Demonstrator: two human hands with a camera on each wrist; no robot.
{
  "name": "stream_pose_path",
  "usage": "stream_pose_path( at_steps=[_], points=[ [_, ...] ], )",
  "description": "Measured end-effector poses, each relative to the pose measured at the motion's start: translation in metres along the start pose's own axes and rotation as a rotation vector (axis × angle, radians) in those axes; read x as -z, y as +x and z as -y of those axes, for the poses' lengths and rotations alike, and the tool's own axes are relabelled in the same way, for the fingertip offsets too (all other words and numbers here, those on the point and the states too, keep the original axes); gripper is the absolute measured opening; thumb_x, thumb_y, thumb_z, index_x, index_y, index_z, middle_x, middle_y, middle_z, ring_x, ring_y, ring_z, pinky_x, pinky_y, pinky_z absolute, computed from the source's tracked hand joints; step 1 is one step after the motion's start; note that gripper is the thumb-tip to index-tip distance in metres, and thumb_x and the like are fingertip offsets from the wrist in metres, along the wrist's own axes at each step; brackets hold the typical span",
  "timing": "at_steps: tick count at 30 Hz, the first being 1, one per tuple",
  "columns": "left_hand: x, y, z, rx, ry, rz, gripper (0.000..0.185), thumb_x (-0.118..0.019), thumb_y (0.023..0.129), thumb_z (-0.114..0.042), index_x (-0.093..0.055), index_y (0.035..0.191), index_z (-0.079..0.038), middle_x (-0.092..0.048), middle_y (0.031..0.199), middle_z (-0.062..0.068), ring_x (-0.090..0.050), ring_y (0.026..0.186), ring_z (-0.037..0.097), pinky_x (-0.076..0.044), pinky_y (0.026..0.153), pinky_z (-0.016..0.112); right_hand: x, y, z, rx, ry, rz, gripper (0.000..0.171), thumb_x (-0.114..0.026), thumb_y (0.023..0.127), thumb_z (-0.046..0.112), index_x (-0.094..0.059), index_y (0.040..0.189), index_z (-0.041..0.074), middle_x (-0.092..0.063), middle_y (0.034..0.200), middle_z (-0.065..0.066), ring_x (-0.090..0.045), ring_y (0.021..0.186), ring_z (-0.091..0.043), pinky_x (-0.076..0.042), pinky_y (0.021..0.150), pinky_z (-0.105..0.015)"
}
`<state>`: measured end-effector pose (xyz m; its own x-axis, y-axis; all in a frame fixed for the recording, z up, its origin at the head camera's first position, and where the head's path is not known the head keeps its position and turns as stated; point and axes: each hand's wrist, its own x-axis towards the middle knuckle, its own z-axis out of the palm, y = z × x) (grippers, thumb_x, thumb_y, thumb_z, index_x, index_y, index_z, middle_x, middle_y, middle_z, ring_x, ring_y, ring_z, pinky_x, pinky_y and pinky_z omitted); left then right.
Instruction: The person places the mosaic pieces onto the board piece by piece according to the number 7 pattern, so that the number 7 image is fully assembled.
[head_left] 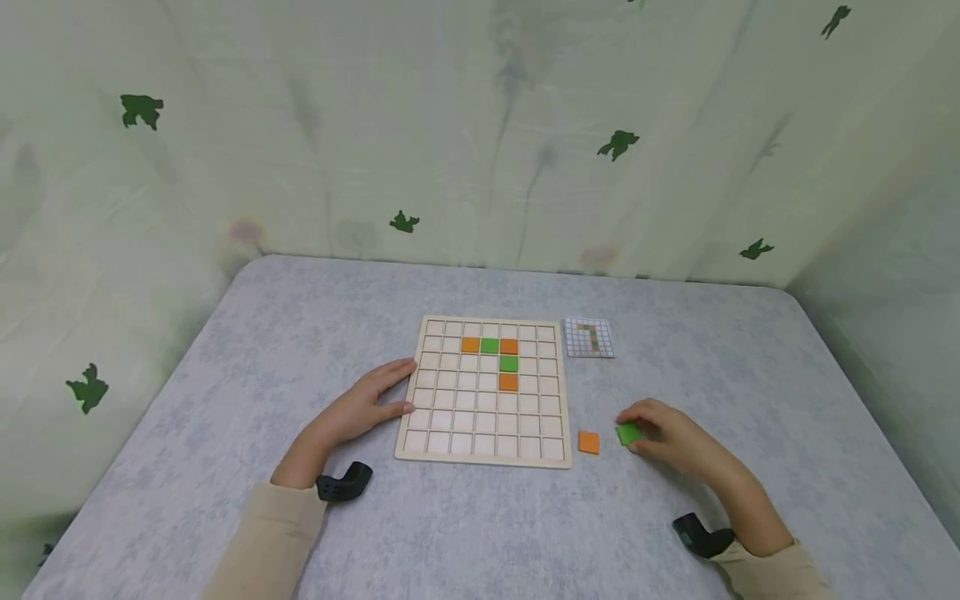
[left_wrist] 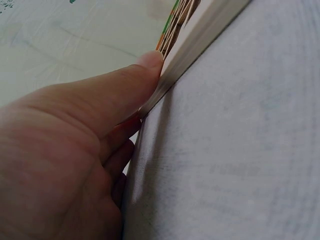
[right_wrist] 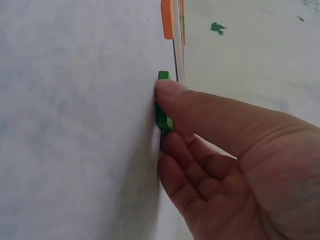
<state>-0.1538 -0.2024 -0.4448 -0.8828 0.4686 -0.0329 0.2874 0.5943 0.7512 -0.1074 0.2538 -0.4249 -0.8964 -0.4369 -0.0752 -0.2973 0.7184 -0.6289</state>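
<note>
green, flat square tile (head_left: 628, 433) pinched by right hand (head_left: 675, 440).

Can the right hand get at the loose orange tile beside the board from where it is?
Probably yes: the orange tile lies on bare table just left of the right hand, nothing between, though that hand already pinches a green tile.

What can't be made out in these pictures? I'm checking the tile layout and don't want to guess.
- Pattern card: head view, too small to read cell by cell.
- Green tile: head view, partly covered by the right hand; right wrist view shows only its edge.
- Board: left wrist view cuts it off at the top, showing only its side; the left hand hides its near edge.
</note>
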Motion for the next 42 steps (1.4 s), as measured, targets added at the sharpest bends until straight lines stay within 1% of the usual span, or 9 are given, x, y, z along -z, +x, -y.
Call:
stream_pose_path(
  at_steps=[3, 5, 13, 20, 24, 27, 31, 37, 42],
  points=[
    [0.000, 0.001, -0.001, -0.005, 0.009, 0.000, 0.071, -0.061, 0.085, -0.035, -0.029, 0.142, -0.010, -0.022, 0.145, 0.010, -0.015, 0.132, 0.031, -0.017, 0.102, 0.051, 0.000, 0.006, 0.004, -0.024, -0.015, -0.014, 0.027, -0.071, 0.078, 0.011, -0.061, 0.102, 0.007, -0.056, 0.098, 0.001, -0.052, 0.090, -0.017, -0.045, 0.077, -0.036],
    [0.001, 0.002, -0.001, -0.008, 0.012, 0.004, 0.070, -0.061, 0.085, -0.035, -0.028, 0.142, -0.010, -0.022, 0.145, 0.010, -0.015, 0.132, 0.031, -0.017, 0.102, 0.051, 0.000, 0.011, 0.009, -0.018, -0.014, -0.029, 0.026, -0.070, 0.079, 0.011, -0.060, 0.102, 0.005, -0.056, 0.098, -0.001, -0.052, 0.089, -0.018, -0.045, 0.076, -0.036],
    [0.001, 0.002, -0.001, -0.009, 0.018, 0.004, 0.069, -0.062, 0.085, -0.032, -0.029, 0.142, -0.009, -0.023, 0.145, 0.011, -0.015, 0.132, 0.031, -0.017, 0.102, 0.051, -0.003, 0.040, 0.037, 0.190, 0.025, -0.175, 0.031, -0.067, 0.081, 0.008, -0.059, 0.111, 0.007, -0.056, 0.106, -0.002, -0.052, 0.091, -0.019, -0.046, 0.075, -0.037],
    [0.001, 0.001, 0.000, -0.007, 0.018, 0.000, 0.069, -0.062, 0.085, -0.033, -0.030, 0.141, -0.009, -0.024, 0.145, 0.011, -0.016, 0.132, 0.031, -0.017, 0.102, 0.051, -0.023, 0.071, 0.067, 0.256, 0.085, -0.191, 0.030, -0.067, 0.082, 0.012, -0.062, 0.111, 0.006, -0.057, 0.107, -0.004, -0.053, 0.090, -0.021, -0.047, 0.074, -0.034],
    [0.001, 0.001, 0.001, -0.019, 0.025, -0.005, 0.069, -0.062, 0.085, -0.032, -0.030, 0.141, -0.007, -0.025, 0.144, 0.013, -0.016, 0.132, 0.033, -0.017, 0.102, 0.052, -0.042, 0.085, 0.074, 0.251, 0.145, -0.171, 0.030, -0.067, 0.082, 0.011, -0.061, 0.110, 0.005, -0.057, 0.103, -0.003, -0.053, 0.087, -0.016, -0.047, 0.073, -0.028],
    [0.000, 0.001, 0.001, -0.028, 0.030, -0.010, 0.069, -0.062, 0.085, -0.031, -0.030, 0.140, -0.005, -0.025, 0.144, 0.014, -0.017, 0.131, 0.034, -0.017, 0.101, 0.053, -0.056, 0.093, 0.075, 0.222, 0.187, -0.153, 0.028, -0.067, 0.082, 0.015, -0.061, 0.108, 0.007, -0.056, 0.099, 0.001, -0.053, 0.085, -0.012, -0.047, 0.072, -0.025],
    [0.000, 0.002, 0.001, -0.024, 0.034, -0.010, 0.069, -0.062, 0.085, -0.031, -0.031, 0.140, -0.005, -0.025, 0.144, 0.014, -0.017, 0.131, 0.034, -0.017, 0.101, 0.053, -0.069, 0.097, 0.077, 0.214, 0.169, -0.154, 0.026, -0.068, 0.081, 0.018, -0.062, 0.105, 0.009, -0.056, 0.098, 0.003, -0.052, 0.086, -0.010, -0.046, 0.073, -0.026],
    [0.002, 0.001, -0.002, 0.000, 0.026, -0.001, 0.068, -0.062, 0.085, -0.030, -0.030, 0.141, -0.007, -0.024, 0.145, 0.011, -0.016, 0.132, 0.031, -0.017, 0.102, 0.051, -0.074, 0.099, 0.083, 0.192, 0.094, -0.139, 0.023, -0.071, 0.079, 0.017, -0.066, 0.100, 0.011, -0.054, 0.096, 0.003, -0.050, 0.087, -0.009, -0.044, 0.074, -0.027],
    [0.000, 0.001, -0.001, -0.003, 0.018, 0.000, 0.069, -0.062, 0.085, -0.031, -0.029, 0.141, -0.007, -0.023, 0.145, 0.012, -0.016, 0.132, 0.032, -0.017, 0.102, 0.051, -0.068, 0.096, 0.084, 0.154, 0.115, -0.105, 0.030, -0.072, 0.077, 0.020, -0.064, 0.105, 0.011, -0.054, 0.099, 0.003, -0.050, 0.089, -0.011, -0.044, 0.077, -0.028]
  ],
)
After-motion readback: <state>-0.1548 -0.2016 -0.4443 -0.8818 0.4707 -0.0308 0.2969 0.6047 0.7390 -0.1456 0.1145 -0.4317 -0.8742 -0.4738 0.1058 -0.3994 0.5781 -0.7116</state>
